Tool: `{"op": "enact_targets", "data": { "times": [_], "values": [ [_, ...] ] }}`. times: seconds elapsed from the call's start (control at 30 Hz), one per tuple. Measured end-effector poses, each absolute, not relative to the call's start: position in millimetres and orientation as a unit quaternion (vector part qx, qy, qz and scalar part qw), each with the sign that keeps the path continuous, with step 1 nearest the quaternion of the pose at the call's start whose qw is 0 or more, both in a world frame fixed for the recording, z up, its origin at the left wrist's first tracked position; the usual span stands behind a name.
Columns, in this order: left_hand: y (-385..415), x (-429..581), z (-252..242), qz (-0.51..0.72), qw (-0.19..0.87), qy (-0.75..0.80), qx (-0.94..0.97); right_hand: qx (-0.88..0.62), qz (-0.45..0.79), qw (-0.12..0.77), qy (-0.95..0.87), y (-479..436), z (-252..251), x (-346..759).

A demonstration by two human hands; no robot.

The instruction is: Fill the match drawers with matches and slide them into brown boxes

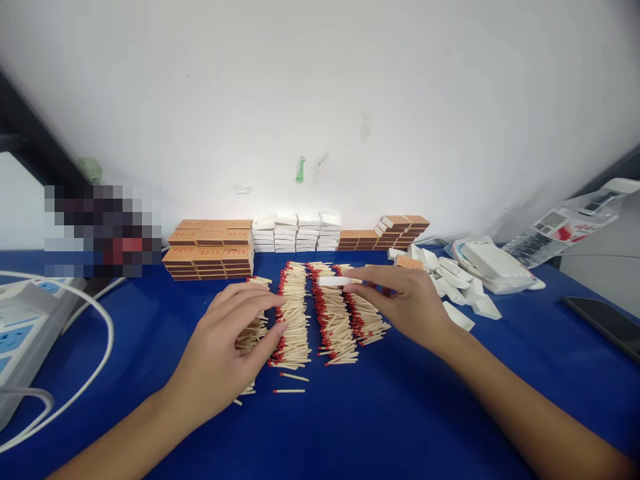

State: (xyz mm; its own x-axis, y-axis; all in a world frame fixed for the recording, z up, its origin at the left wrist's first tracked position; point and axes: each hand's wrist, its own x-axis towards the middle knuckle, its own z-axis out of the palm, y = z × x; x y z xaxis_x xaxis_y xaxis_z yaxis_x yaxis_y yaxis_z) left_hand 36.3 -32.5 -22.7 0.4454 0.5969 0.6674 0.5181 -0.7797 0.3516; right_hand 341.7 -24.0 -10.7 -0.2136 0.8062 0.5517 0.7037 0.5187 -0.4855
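My right hand (407, 300) pinches a small white matchbox tray (333, 281) between thumb and fingers, above the heaped matches. Over the left part of the heaps, my left hand (230, 340) has its thumb and fingers apart and appears to hold nothing. Red-tipped matches lie in several long heaps on the blue table; one heap of matches (295, 313) is right beside the left fingertips, another match heap (337, 320) lies below the tray. My left hand partly covers the leftmost heap. Two loose matches (290, 391) lie nearer to me.
Orange matchboxes (213, 257) are stacked at the back left, white trays (297, 233) in the middle, more matchboxes (400, 230) to the right. Loose white trays (457, 280) lie scattered near a plastic bottle (555, 227) and phone (603, 323). A power strip (30, 333) with white cables is at left.
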Motion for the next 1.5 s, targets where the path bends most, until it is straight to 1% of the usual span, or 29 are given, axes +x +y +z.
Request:
{"op": "enact_targets", "data": {
  "times": [0.17, 0.23, 0.27, 0.33, 0.4, 0.47, 0.53, 0.63, 0.83, 1.0, 1.07, 1.13, 1.23, 1.33, 1.5],
  "values": [
    [-31, 36, -23, 0.400, 0.013, 0.310, 0.862, -0.432, 0.050, 0.453, -0.778, -30, -14, 329],
    [-30, 37, -22, 0.396, -0.006, 0.297, 0.869, -0.438, 0.067, 0.465, -0.766, -35, -14, 322],
    [-30, 36, -21, 0.394, -0.018, 0.290, 0.872, -0.450, 0.099, 0.468, -0.754, -38, -14, 318],
    [-31, 35, -19, 0.393, -0.048, 0.275, 0.876, -0.477, 0.208, 0.467, -0.715, -45, -11, 309],
    [-33, 33, -16, 0.400, -0.072, 0.264, 0.875, -0.488, 0.330, 0.455, -0.668, -50, -8, 301],
    [-35, 31, -13, 0.416, -0.077, 0.260, 0.868, -0.481, 0.414, 0.436, -0.638, -53, -5, 296],
    [-37, 31, -12, 0.427, -0.066, 0.254, 0.865, -0.472, 0.456, 0.421, -0.626, -54, -5, 293],
    [-38, 33, -12, 0.409, -0.042, 0.238, 0.880, -0.467, 0.479, 0.408, -0.621, -53, -7, 291],
    [-37, 33, -15, 0.404, -0.023, 0.227, 0.886, -0.471, 0.466, 0.405, -0.630, -52, -12, 289],
    [-35, 31, -14, 0.409, -0.022, 0.246, 0.879, -0.473, 0.292, 0.454, -0.696, -56, -17, 289],
    [-33, 30, -13, 0.408, -0.025, 0.256, 0.876, -0.448, 0.259, 0.449, -0.728, -57, -17, 290],
    [-27, 27, -10, 0.412, -0.036, 0.271, 0.869, -0.433, 0.252, 0.436, -0.748, -57, -16, 290],
    [-7, 20, 0, 0.433, -0.067, 0.319, 0.841, -0.428, 0.248, 0.425, -0.758, -56, -16, 291],
    [29, 13, 14, 0.454, -0.088, 0.399, 0.792, -0.428, 0.240, 0.420, -0.763, -54, -18, 293],
    [90, 18, 36, 0.412, -0.115, 0.466, 0.774, -0.393, 0.204, 0.384, -0.810, -51, -27, 300]
  ]
}}
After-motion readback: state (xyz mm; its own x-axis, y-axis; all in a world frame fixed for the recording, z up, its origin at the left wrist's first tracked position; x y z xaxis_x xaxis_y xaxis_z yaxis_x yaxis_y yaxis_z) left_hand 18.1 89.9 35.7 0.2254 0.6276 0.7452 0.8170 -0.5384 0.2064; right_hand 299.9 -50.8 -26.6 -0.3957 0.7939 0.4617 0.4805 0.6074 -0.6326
